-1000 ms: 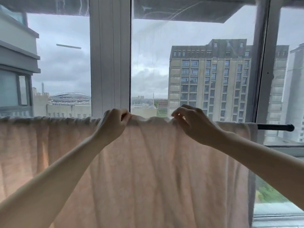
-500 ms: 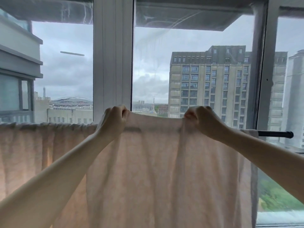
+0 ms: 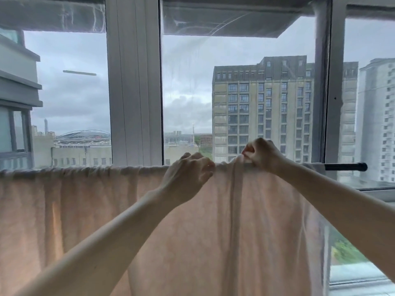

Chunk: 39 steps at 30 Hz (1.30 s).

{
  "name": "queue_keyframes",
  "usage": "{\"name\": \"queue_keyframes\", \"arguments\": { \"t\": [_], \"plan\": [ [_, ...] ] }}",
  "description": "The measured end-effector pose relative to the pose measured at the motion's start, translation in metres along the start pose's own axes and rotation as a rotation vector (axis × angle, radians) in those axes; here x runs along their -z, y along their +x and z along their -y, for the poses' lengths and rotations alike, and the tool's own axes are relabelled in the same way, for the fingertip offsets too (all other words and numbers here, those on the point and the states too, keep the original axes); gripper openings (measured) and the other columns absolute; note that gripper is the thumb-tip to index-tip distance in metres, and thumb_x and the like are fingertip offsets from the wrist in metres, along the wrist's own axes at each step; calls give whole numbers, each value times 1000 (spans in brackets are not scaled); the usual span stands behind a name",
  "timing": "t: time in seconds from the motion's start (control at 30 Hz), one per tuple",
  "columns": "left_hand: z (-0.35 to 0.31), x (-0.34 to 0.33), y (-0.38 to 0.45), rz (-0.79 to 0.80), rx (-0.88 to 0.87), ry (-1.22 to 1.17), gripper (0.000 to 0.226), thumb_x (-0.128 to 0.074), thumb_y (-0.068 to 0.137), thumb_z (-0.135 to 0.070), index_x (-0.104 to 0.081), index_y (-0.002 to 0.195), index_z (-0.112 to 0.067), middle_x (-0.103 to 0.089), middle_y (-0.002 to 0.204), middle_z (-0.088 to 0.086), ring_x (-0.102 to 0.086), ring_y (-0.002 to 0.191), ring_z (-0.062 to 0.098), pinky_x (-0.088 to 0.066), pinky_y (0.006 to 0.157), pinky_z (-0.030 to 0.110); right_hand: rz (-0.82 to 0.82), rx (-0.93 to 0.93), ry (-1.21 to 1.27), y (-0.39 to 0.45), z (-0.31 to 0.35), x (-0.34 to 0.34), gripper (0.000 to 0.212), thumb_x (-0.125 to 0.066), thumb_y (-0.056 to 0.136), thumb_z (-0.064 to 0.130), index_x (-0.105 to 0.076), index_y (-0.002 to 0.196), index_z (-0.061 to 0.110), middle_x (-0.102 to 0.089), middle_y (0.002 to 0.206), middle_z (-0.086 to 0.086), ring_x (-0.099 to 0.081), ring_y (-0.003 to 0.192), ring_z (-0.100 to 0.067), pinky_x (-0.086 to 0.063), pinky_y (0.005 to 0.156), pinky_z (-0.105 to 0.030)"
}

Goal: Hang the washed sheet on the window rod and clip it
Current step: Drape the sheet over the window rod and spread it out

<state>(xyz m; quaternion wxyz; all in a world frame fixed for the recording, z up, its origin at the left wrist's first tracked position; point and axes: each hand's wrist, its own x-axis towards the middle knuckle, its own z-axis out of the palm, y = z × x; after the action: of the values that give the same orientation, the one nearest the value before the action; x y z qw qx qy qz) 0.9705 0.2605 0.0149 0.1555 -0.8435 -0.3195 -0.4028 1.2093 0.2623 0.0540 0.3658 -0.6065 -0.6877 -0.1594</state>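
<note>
A pale pink sheet hangs over the black window rod, covering it from the left edge almost to its right end. My right hand pinches a fold of the sheet's top edge just above the rod. Left of it, my left hand is at the top edge with curled fingers; whether it holds cloth I cannot tell. No clip is in view.
Behind the rod stand the window panes and the white frame post. A grey frame post stands at the right, with the sill below the rod's bare end. Tall buildings show outside.
The lifted stretch of sheet has come down onto the rod. My left hand has moved right, closer to my right hand, which still pinches a fold.
</note>
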Motion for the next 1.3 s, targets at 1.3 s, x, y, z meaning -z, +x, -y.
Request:
{"name": "queue_keyframes", "arguments": {
  "t": [1.3],
  "plan": [
    [-36,-27,40,-43,228,168,17,-54,92,-10,-63,106,-15,-66,106,2,-63,94,21,-54,82,39,8,-64,34,-12,-103,23,20,-53,96,14,-69,89,4,-71,87,-7,-67,76,-19,-54,75,-32]
  ]
}}
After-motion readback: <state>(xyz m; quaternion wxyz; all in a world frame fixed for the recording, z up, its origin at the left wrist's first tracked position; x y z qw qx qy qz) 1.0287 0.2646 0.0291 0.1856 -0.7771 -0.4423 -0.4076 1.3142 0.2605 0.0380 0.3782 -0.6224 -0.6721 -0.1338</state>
